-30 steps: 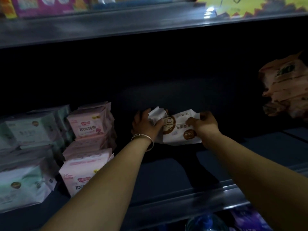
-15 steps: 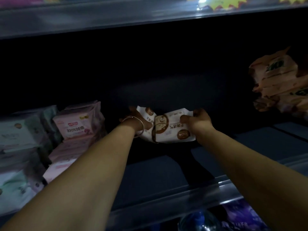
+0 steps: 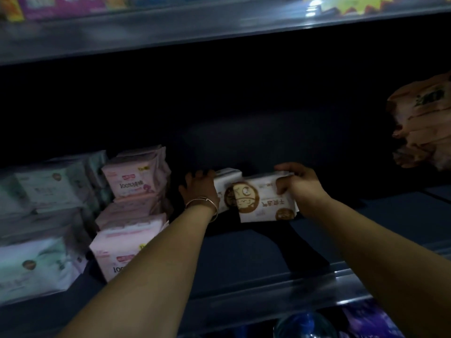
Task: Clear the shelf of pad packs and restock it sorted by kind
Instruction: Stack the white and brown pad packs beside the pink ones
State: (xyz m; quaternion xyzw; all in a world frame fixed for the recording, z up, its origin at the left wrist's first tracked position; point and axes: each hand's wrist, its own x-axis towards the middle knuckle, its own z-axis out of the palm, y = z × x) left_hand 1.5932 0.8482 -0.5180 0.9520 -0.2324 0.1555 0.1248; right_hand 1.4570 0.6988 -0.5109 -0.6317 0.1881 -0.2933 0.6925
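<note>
Shelf (image 3: 244,250) holds pink packs (image 3: 136,181), white-brown packs (image 3: 263,203) (both hands gripping).

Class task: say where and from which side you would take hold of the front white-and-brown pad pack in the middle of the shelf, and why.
Take the front white-and-brown pack by its two short ends, reaching in from the open shelf front. It stands on its long edge, broad face forward, so the ends are exposed. The right hand already has a grip on the right end. The left end overlaps a second pack behind it, which the left hand steadies.

Both forearms are bare, with no sleeves in view. A thin metal bangle (image 3: 203,205) circles the left wrist, just below the left hand (image 3: 199,186). The right hand (image 3: 299,184) wears nothing.
</note>
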